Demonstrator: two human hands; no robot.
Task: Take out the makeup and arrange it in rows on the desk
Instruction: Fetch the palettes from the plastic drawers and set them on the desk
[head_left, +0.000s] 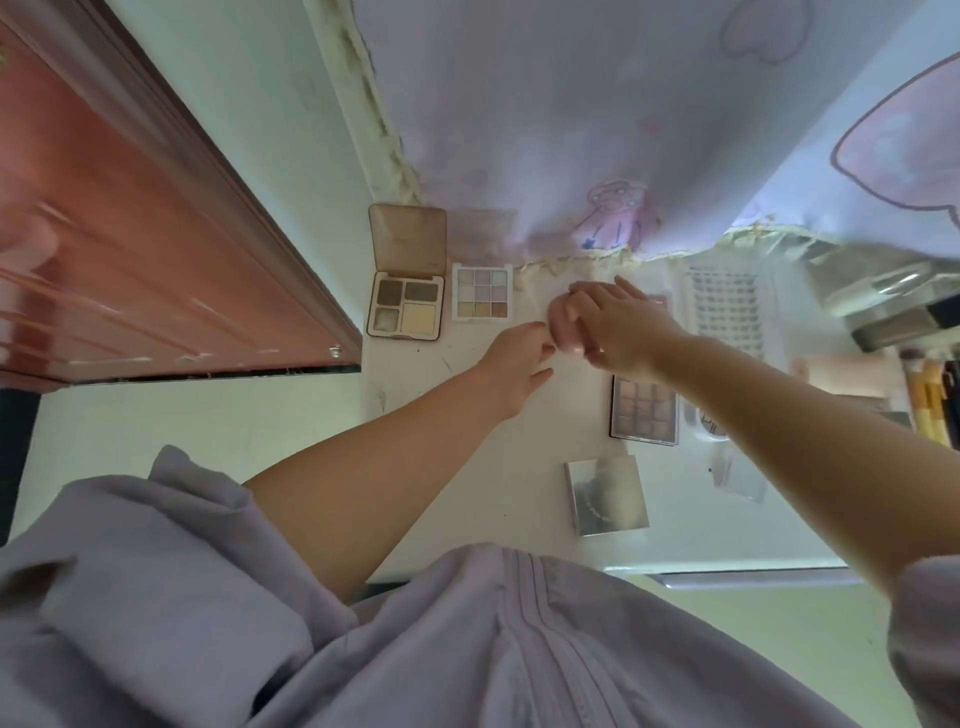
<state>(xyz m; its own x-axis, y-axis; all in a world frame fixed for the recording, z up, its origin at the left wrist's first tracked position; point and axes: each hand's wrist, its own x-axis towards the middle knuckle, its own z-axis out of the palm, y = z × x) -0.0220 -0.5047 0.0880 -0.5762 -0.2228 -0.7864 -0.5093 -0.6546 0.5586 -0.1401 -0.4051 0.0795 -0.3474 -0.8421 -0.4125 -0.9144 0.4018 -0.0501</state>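
A person in a loose lilac top leans over a white desk, both bare forearms reaching toward its far edge, where a pale printed curtain hangs down. Along that far edge sit two open makeup items side by side: a brown four-pan palette with its lid raised, and just to its right a pale nine-pan palette. The left hand and right hand meet just right of these, fingertips nearly touching; the right hand is curled over something small and pinkish, but motion blur hides what it is, and whether the left hand grips anything cannot be told. Nearer the body lie a mauve multi-pan palette and a closed silver compact, not yet lined up. A white case with rows of small items, possibly lashes, lies further right, and brushes stand at the right edge. The step in hand appears to be setting the next piece into the back row; done well, it would land just beside the nine-pan palette, edges square with it, before the nearer pieces are brought into line
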